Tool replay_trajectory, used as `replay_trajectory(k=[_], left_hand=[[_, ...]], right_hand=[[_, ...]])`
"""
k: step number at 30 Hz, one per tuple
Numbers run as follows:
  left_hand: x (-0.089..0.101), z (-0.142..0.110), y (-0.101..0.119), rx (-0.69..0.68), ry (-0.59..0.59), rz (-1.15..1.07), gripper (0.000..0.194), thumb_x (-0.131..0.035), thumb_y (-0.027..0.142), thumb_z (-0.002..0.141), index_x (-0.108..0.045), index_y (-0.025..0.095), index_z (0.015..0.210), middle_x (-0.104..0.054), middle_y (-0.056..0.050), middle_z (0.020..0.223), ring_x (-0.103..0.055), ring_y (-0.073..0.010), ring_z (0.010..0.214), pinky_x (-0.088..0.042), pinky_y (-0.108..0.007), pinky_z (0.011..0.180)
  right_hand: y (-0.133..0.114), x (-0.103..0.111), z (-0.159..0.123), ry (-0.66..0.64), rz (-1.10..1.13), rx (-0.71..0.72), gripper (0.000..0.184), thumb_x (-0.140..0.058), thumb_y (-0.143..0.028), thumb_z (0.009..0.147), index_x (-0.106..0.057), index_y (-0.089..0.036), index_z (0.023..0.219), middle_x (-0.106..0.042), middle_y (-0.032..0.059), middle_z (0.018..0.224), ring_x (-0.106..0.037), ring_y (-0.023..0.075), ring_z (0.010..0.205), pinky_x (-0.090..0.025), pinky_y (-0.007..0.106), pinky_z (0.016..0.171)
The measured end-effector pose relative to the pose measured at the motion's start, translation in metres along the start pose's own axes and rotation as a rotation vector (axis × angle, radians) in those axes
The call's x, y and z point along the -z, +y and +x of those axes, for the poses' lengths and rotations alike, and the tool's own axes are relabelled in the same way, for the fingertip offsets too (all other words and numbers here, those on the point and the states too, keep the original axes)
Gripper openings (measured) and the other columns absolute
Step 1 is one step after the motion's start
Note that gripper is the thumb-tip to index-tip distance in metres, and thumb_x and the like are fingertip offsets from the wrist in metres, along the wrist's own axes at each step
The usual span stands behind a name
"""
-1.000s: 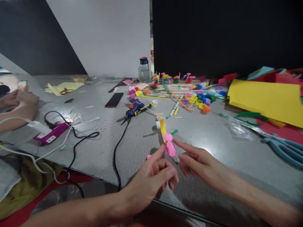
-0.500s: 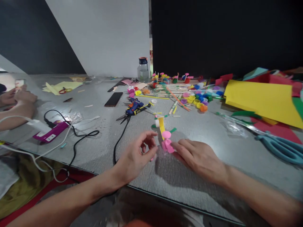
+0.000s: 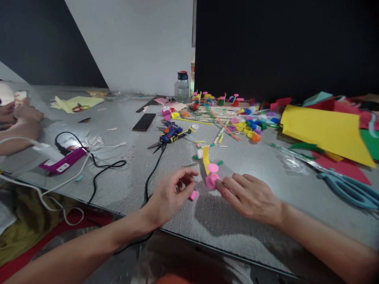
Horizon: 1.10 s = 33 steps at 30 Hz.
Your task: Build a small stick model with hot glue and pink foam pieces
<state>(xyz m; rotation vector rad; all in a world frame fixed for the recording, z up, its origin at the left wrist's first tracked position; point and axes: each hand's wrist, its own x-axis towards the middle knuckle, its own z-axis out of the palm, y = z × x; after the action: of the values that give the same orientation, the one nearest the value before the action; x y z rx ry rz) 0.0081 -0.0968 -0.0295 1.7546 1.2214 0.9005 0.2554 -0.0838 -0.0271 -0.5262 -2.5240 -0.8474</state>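
Note:
My left hand (image 3: 174, 191) hovers just over the grey table with its fingers curved. A gap shows between its thumb and index finger, and nothing is held there. Below that thumb tip lies a small pink piece (image 3: 193, 195). Thumb and forefinger of my right hand (image 3: 251, 195) meet the edge of a cluster of pink discs (image 3: 211, 181), pinching it. One more pink disc (image 3: 212, 168) sits above the cluster. Behind it runs a yellow strip (image 3: 206, 157), with a white cap (image 3: 200, 154) and green ends beside it.
A blue glue gun (image 3: 171, 133) and pliers (image 3: 155, 146) lie ahead, their black cord trailing near my left hand. Scissors (image 3: 349, 187) and yellow sheets (image 3: 322, 128) lie right. Bottle caps (image 3: 245, 126) and sticks fill the back. Left are a power strip (image 3: 62, 161) and another person's hands (image 3: 28, 112).
The pink cluster looks more compact and has turned under my right fingertips. The small pink piece by my left thumb shows more fully. The view has shifted slightly.

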Motion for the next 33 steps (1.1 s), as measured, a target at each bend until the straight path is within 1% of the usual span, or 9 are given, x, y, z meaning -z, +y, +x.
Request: replay_trajectory(k=[6, 12, 14, 17, 20, 23, 25, 29, 33], left_hand=[[-0.006, 0.004, -0.002, -0.017, -0.033, -0.019, 0.021, -0.058, 0.026, 0.092, -0.065, 0.019, 0.111, -0.067, 0.000, 0.086, -0.060, -0.0114, 0.070, -0.049, -0.026, 0.064], [-0.004, 0.008, -0.006, -0.057, 0.020, 0.031, 0.026, -0.060, 0.025, 0.091, -0.062, 0.019, 0.116, -0.067, -0.003, 0.095, -0.060, -0.0130, 0.076, -0.049, -0.028, 0.067], [0.003, 0.012, -0.010, -0.088, 0.067, 0.085, 0.027, -0.061, 0.024, 0.091, -0.062, 0.020, 0.118, -0.068, -0.004, 0.101, -0.061, -0.0138, 0.081, -0.050, -0.029, 0.071], [0.019, 0.025, -0.015, -0.193, 0.176, 0.186, 0.030, -0.061, 0.020, 0.089, -0.060, 0.020, 0.120, -0.067, -0.005, 0.110, -0.062, -0.0159, 0.093, -0.050, -0.031, 0.078], [0.035, 0.046, -0.019, -0.344, 0.251, 0.304, 0.037, -0.060, 0.016, 0.089, -0.056, 0.020, 0.125, -0.065, -0.007, 0.121, -0.060, -0.0189, 0.109, -0.050, -0.034, 0.089], [0.044, 0.072, -0.023, -0.432, 0.154, 0.416, 0.044, -0.055, 0.011, 0.087, -0.049, 0.019, 0.131, -0.061, -0.010, 0.133, -0.055, -0.0229, 0.126, -0.046, -0.043, 0.105], [0.046, 0.089, -0.027, -0.448, 0.027, 0.460, 0.052, -0.052, 0.008, 0.084, -0.044, 0.016, 0.135, -0.058, -0.014, 0.138, -0.051, -0.0258, 0.134, -0.040, -0.049, 0.113], [0.045, 0.113, -0.031, -0.414, -0.166, 0.461, 0.058, -0.050, 0.004, 0.077, -0.041, 0.013, 0.134, -0.058, -0.019, 0.139, -0.053, -0.0286, 0.135, -0.038, -0.054, 0.115], [0.043, 0.116, -0.029, -0.301, -0.219, 0.383, 0.053, -0.049, 0.005, 0.077, -0.043, 0.015, 0.129, -0.062, -0.018, 0.134, -0.058, -0.0273, 0.130, -0.048, -0.050, 0.106]], right_hand=[[0.006, -0.004, -0.011, -0.022, -0.029, -0.038, 0.015, -0.044, -0.010, 0.102, -0.059, -0.011, 0.106, -0.068, 0.0054, 0.079, -0.053, 0.0191, 0.064, -0.038, 0.034, 0.053], [0.009, -0.008, -0.028, -0.169, 0.000, -0.161, 0.022, -0.049, -0.017, 0.103, -0.049, -0.012, 0.125, -0.070, 0.0068, 0.087, -0.062, 0.0202, 0.068, -0.045, 0.034, 0.057], [0.008, -0.007, -0.034, -0.185, 0.048, -0.253, 0.024, -0.048, -0.025, 0.104, -0.048, -0.014, 0.126, -0.070, 0.0088, 0.091, -0.066, 0.0218, 0.072, -0.047, 0.034, 0.059], [0.001, -0.006, -0.040, -0.205, 0.155, -0.498, 0.033, -0.048, -0.040, 0.103, -0.048, -0.015, 0.124, -0.068, 0.0127, 0.098, -0.068, 0.0252, 0.080, -0.051, 0.036, 0.061], [-0.012, -0.009, -0.034, -0.241, 0.255, -0.691, 0.050, -0.056, -0.053, 0.096, -0.048, -0.014, 0.125, -0.066, 0.0189, 0.110, -0.066, 0.0330, 0.096, -0.055, 0.045, 0.075], [-0.024, -0.018, -0.020, -0.252, 0.337, -0.758, 0.066, -0.067, -0.062, 0.086, -0.048, -0.015, 0.128, -0.060, 0.0225, 0.127, -0.058, 0.0403, 0.116, -0.051, 0.057, 0.091], [-0.028, -0.025, -0.011, -0.236, 0.377, -0.798, 0.065, -0.070, -0.062, 0.083, -0.050, -0.017, 0.126, -0.059, 0.0212, 0.129, -0.055, 0.0403, 0.120, -0.049, 0.059, 0.094], [-0.024, -0.036, -0.004, -0.185, 0.407, -0.824, 0.043, -0.071, -0.048, 0.087, -0.056, -0.018, 0.114, -0.061, 0.0175, 0.123, -0.055, 0.0374, 0.119, -0.047, 0.057, 0.095], [-0.004, -0.038, -0.013, -0.184, 0.458, -0.779, 0.022, -0.065, -0.030, 0.091, -0.061, -0.018, 0.109, -0.063, 0.0152, 0.123, -0.054, 0.0330, 0.120, -0.046, 0.054, 0.097]])
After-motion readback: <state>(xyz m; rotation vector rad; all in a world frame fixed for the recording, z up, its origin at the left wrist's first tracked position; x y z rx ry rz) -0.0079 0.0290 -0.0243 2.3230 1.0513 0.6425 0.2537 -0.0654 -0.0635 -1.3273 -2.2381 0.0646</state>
